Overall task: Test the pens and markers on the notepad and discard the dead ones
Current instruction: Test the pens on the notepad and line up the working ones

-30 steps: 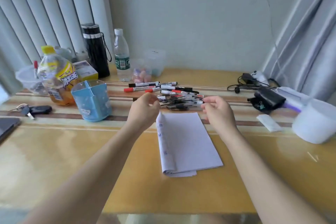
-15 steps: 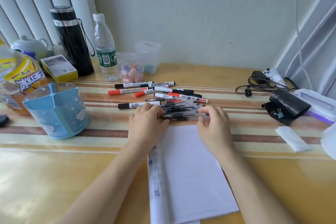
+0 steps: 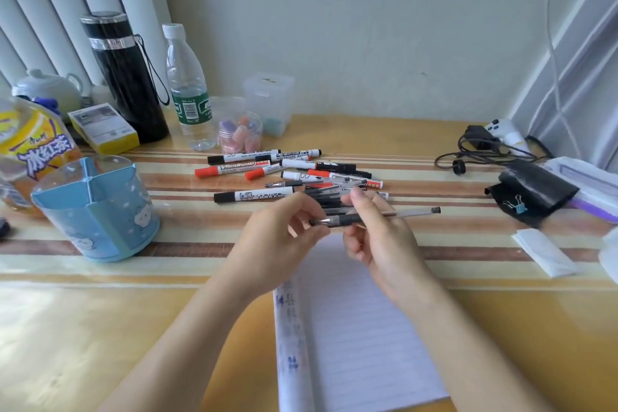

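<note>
Half a second ago both hands lay flat on the pile of pens (image 3: pixel 334 192); now they have come up and hold one clear pen (image 3: pixel 374 216) above the top of the notepad (image 3: pixel 361 328). The right hand (image 3: pixel 378 237) pinches the pen by its black grip. The left hand (image 3: pixel 281 237) has its fingertips closed on the pen's tip end. The pile lies just behind the hands, on the striped table (image 3: pixel 100 328). A red-capped marker (image 3: pixel 230 169) in the pile says "WHITEBOARD", and a black-capped marker (image 3: pixel 294 154) says "WHITEBOARD MARKER". A blue pen holder (image 3: pixel 97 207) stands to the left. The yellow bottle (image 3: pixel 30 147) beside it has Chinese words.
</note>
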